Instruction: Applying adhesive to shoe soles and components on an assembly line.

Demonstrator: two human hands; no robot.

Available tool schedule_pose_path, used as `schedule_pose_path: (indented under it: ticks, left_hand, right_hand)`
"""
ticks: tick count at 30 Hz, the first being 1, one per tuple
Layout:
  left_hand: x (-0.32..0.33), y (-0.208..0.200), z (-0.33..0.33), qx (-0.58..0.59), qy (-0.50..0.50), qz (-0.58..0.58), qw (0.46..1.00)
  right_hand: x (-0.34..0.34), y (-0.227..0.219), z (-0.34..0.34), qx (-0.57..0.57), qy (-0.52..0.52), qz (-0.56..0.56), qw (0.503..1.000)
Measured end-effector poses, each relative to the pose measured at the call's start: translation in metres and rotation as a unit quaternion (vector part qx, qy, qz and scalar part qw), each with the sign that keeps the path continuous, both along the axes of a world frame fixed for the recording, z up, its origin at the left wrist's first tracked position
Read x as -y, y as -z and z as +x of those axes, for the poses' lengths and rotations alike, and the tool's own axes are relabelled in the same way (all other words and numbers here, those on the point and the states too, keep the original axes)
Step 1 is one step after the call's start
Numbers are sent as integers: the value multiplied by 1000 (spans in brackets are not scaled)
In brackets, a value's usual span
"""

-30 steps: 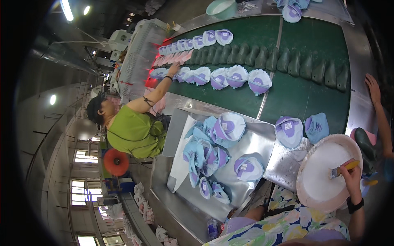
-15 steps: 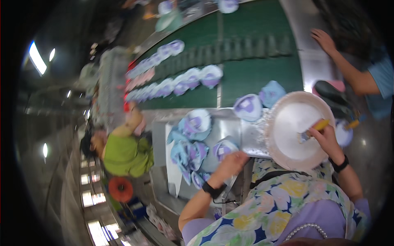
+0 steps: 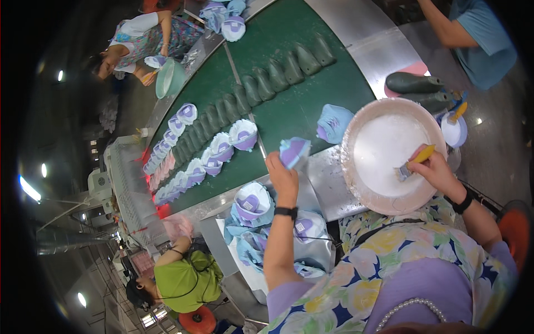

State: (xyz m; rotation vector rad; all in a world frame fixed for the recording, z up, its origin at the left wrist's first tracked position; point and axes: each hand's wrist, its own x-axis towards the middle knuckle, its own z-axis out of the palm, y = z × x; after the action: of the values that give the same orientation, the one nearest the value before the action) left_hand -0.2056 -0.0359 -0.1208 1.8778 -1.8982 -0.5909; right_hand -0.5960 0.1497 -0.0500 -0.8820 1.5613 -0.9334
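My left hand (image 3: 283, 173) is raised over the near edge of the green belt, its fingers closed on a purple and light blue shoe upper (image 3: 293, 152). In my right hand (image 3: 436, 171) is a brush (image 3: 414, 162) with a yellow handle. Its bristles dip into the white paste in a round pale pink basin (image 3: 351, 172). Just left of the basin, another blue and purple shoe upper (image 3: 334, 123) lies at the belt's edge. More shoe uppers (image 3: 253, 205) are heaped in a metal tray below my left forearm.
Rows of shoe uppers (image 3: 221, 146) and dark green shoe lasts (image 3: 261, 79) stand on the green belt (image 3: 311, 94). Right of the basin are two lasts (image 3: 414, 83) and a small tub (image 3: 454, 129) with a brush. Co-workers sit at the near left, far left and far right.
My left hand has moved up from over the tray to the belt edge and taken hold of a shoe upper. My right hand keeps the brush in the basin. The view has turned.
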Motion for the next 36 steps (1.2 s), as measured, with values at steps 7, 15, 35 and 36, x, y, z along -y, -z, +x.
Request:
schedule_pose_path:
  ticks: [7,15,35,36]
  left_hand:
    - [-113,-11,34,65,392,120,910]
    - [-82,17,-19,176,359,-85,913]
    - [-85,-69,-58,-413,198,258,851]
    - [-87,-67,-64,-331,261,145,895]
  right_hand:
    - [31,0,13,-94,-72,-103,988]
    - [27,34,71,-149,-203,-247,936]
    - [29,-51,31,-43,-130,-395,909]
    - [30,-45,31,-99,-97,-413,900]
